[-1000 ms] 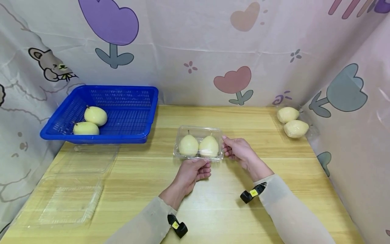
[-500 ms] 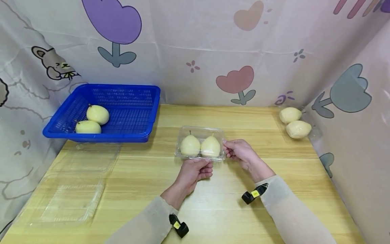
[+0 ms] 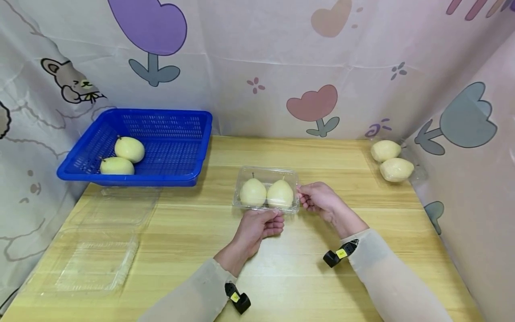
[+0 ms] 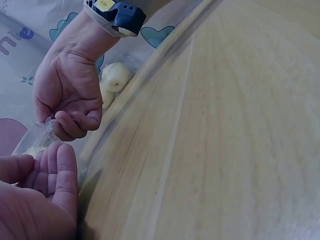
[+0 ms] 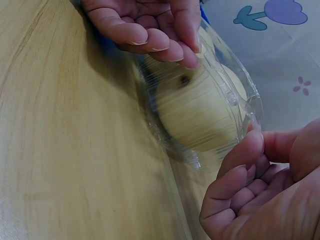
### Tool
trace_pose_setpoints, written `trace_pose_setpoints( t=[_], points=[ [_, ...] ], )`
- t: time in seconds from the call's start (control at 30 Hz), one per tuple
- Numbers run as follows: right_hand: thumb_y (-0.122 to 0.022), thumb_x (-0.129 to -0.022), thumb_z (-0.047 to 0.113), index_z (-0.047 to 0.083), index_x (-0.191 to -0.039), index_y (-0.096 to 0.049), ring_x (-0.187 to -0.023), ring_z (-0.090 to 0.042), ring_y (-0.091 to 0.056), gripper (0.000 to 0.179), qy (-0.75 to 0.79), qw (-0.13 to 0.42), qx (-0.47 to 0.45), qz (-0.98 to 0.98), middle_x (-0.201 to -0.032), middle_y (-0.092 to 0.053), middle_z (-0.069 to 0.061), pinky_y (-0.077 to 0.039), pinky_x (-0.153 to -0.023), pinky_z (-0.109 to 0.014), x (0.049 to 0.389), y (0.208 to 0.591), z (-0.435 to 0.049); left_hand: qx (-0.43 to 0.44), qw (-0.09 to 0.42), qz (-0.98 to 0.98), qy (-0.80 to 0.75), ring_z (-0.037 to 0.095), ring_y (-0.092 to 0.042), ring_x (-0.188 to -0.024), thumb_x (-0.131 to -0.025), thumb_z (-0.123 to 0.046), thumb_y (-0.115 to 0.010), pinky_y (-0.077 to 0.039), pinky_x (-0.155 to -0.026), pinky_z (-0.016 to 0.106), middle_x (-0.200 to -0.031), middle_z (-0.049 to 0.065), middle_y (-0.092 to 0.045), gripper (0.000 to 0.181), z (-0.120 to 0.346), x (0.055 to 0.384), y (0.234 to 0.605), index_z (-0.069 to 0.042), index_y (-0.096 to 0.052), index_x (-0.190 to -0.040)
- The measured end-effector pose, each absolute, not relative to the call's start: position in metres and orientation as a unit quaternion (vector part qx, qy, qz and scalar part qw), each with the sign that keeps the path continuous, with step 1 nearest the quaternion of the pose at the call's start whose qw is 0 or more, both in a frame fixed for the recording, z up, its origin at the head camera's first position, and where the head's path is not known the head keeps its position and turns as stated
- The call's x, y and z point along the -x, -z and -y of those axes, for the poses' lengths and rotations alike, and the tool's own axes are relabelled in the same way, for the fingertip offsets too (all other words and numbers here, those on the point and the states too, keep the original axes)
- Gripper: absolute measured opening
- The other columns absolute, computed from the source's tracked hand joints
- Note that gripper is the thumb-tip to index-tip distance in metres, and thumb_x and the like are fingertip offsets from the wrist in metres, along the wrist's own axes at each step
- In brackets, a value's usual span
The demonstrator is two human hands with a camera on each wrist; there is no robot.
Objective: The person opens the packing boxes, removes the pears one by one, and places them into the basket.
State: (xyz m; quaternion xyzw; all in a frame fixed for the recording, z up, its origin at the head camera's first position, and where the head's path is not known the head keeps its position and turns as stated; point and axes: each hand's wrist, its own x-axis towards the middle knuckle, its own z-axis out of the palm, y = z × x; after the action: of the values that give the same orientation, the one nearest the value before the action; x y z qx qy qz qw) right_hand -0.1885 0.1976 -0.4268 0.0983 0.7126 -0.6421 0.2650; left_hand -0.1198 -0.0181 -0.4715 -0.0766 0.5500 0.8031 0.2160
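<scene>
A clear plastic clamshell box (image 3: 266, 172) with its lid down holds two pale yellow pears (image 3: 253, 193), side by side with stems toward the back. My left hand (image 3: 257, 229) pinches the front rim of the box between thumb and curled fingers. At the right side my right hand (image 3: 320, 200) pinches the edge of the rim. In the right wrist view, the thumb and forefinger of the right hand (image 5: 270, 175) press the rim together, and a pear (image 5: 195, 107) shows through the ribbed wall.
A blue plastic basket (image 3: 173, 181) with two pears (image 3: 129, 150) stands at the back left. Before it lies an open, clear clamshell box (image 3: 94, 264). Another clear box with two pears (image 3: 396, 170) sits at the back right, by the curtain wall (image 3: 241, 40).
The view has shifted slightly. Both hands keep their places at the front and right rims of the box, and the right thumb and fingers stay at the edge.
</scene>
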Motion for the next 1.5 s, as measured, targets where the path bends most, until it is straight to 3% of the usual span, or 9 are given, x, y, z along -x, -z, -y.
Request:
trace_pose_setpoints(
  t=[0.3,0.7,1.03,1.5],
  points=[
    [-0.053,-0.109,0.017,0.009,-0.083,-0.065,-0.060,-0.006,-0.053,0.029,0.656,0.271,-0.100,-0.698,-0.070,-0.059,0.004,-0.045,-0.056,-0.019,0.1883,0.4259,-0.1956,0.068,0.203,-0.565,-0.797,0.010,-0.074,-0.078,-0.104,-0.011,-0.065,-0.064,-0.077,0.024,-0.097,0.013,-0.078,0.033,0.0170,0.1192,0.4732,0.016,-0.068,-0.122],
    [-0.050,-0.110,0.015,0.008,-0.083,-0.064,-0.056,-0.004,-0.050,0.030,0.663,0.278,-0.099,-0.688,-0.067,-0.055,0.006,-0.043,-0.053,-0.018,0.1860,0.4283,-0.1943,0.068,0.187,-0.581,-0.789,0.010,-0.073,-0.074,-0.103,-0.006,-0.064,-0.064,-0.075,0.025,-0.090,0.010,-0.077,0.028,0.0125,0.1158,0.4708,0.019,-0.069,-0.116],
    [-0.054,-0.111,0.024,0.010,-0.087,-0.064,-0.064,-0.007,-0.052,0.030,0.650,0.284,-0.086,-0.699,-0.074,-0.058,0.004,-0.043,-0.057,-0.020,0.1840,0.4300,-0.1994,0.069,0.192,-0.585,-0.785,0.011,-0.072,-0.077,-0.104,-0.008,-0.063,-0.064,-0.078,0.025,-0.090,0.008,-0.076,0.028,0.0179,0.1187,0.4743,0.016,-0.070,-0.117],
    [-0.047,-0.110,0.013,0.011,-0.081,-0.062,-0.060,-0.005,-0.042,0.033,0.656,0.294,-0.065,-0.692,-0.069,-0.050,0.006,-0.037,-0.054,-0.018,0.1882,0.4296,-0.1966,0.079,0.185,-0.587,-0.784,0.009,-0.071,-0.070,-0.103,-0.003,-0.063,-0.064,-0.072,0.024,-0.079,0.003,-0.074,0.027,0.0115,0.1168,0.4706,0.020,-0.068,-0.113]
  ],
)
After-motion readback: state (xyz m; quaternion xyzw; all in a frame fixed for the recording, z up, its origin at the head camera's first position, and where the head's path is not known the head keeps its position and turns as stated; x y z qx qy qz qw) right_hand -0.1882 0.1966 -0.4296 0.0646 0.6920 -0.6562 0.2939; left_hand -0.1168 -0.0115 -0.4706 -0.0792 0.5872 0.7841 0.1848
